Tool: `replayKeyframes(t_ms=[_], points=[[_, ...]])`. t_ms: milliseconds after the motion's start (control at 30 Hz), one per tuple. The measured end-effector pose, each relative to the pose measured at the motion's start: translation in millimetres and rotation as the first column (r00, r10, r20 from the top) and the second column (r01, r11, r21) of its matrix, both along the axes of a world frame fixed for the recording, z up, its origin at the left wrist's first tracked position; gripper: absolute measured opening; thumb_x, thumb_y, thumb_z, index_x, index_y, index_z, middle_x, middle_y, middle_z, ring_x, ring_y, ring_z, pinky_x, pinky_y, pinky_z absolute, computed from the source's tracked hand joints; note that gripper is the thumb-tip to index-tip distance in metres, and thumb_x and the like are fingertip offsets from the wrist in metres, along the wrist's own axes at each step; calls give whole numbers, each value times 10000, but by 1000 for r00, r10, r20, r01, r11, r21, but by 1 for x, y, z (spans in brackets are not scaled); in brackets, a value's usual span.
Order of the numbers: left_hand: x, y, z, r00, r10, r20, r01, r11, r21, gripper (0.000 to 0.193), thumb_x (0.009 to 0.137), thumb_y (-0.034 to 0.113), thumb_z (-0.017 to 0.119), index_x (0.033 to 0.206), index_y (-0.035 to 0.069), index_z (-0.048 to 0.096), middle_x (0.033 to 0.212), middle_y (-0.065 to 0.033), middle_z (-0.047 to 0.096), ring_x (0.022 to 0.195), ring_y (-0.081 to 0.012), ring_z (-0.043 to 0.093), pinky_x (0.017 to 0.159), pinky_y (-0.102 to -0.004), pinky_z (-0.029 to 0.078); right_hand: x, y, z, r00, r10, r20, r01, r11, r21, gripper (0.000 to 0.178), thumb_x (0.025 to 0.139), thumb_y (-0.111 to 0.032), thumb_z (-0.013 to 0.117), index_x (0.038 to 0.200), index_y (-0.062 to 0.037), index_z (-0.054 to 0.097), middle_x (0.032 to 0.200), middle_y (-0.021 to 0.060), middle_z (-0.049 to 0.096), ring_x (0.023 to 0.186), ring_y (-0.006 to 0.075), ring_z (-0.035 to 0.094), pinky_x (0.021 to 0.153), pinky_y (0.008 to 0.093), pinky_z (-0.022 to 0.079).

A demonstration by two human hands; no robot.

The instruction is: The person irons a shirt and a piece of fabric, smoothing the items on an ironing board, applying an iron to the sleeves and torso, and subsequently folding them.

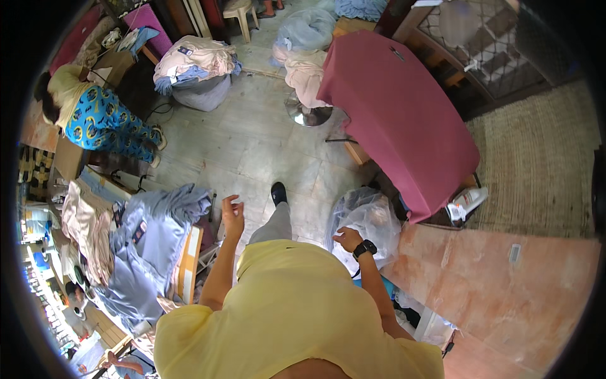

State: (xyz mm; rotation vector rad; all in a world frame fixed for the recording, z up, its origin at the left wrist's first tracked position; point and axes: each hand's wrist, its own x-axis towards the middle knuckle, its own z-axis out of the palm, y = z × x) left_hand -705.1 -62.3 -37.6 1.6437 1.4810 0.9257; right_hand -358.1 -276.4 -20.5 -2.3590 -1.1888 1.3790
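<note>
My left hand [233,215] is raised over the floor, its fingers loosely bent and apart, with nothing in them. Nearest to it is a heap of shiny grey-blue garments [142,237] on a table at the left. A black watch [364,249] is on the wrist of my right hand [348,239], whose fingers curl loosely around nothing that I can see. Behind that hand in the view stands a clear plastic bag [372,218] with pale contents; I cannot tell whether they touch. One dark shoe [279,193] of mine is on the tiled floor [252,148].
A table under a maroon cloth [401,120] stands at the right, with a white bottle [467,203] by its near corner. Pink and blue garments [196,60] are piled on a bundle at the far left. Another person [104,120] bends over a table at the left.
</note>
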Motion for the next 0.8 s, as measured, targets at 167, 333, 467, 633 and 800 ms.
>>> replayKeyframes(t_ms=[167,333,467,633,800], points=[[79,148,-48,968,-234,-88,235,972,4,265,842,46,628,1102,63,579,1065,-139,547,821,-279,598,730,-364,493,45,109,23,998,13,68,-25,984,177,452,825,-349,731,1124,-17,659,951,175,708,893,295,683,795,386,530],[173,282,-68,880,-423,-214,415,906,-84,229,830,39,623,1049,85,573,1079,-156,536,928,-350,580,808,-425,482,84,203,49,994,-103,-33,108,957,269,378,851,-275,710,1126,-24,644,936,157,698,833,274,679,753,378,532],[238,349,-104,859,-402,-317,383,915,-124,218,829,49,624,1037,87,575,1088,-160,538,996,-364,571,839,-452,482,134,280,64,991,-121,-49,130,908,399,314,859,-209,701,1108,-31,630,928,136,686,757,259,669,702,359,537],[315,406,-127,916,-268,-298,198,950,-243,244,823,84,640,1060,88,581,1110,-155,545,1040,-372,559,891,-458,473,219,374,66,995,-89,41,50,817,575,248,873,-119,680,1098,-37,613,982,136,671,783,253,662,657,345,529],[387,467,-133,919,-235,-317,180,965,-192,261,816,92,652,1068,92,583,1112,-145,548,1040,-350,566,894,-450,468,288,453,66,992,-125,23,92,828,552,212,878,-102,674,1070,-34,615,956,124,660,751,218,638,641,321,509]])
